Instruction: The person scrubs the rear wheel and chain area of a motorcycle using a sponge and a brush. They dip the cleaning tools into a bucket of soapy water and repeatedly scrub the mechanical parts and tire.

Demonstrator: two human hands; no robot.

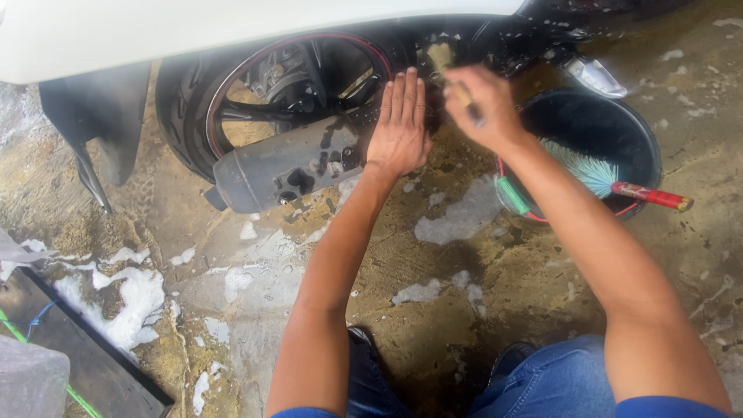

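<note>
My left hand (400,124) lies flat, fingers together, against the dark engine side of a motorbike, just right of the grey exhaust muffler (282,166). My right hand (480,104) is blurred and closed around a small brush or sponge (449,66) with a yellowish head, held against the same dark part. Behind them is the rear wheel (286,85), black with a red rim stripe, under the white body panel (193,31).
A black bucket (642,147) stands to the right, holding a teal-bristled brush with a red handle (650,196) and a green-handled tool (512,195). Soap foam (128,298) lies on the wet concrete floor. A dark board (85,364) sits at lower left. My knees in blue jeans (542,383) are at the bottom.
</note>
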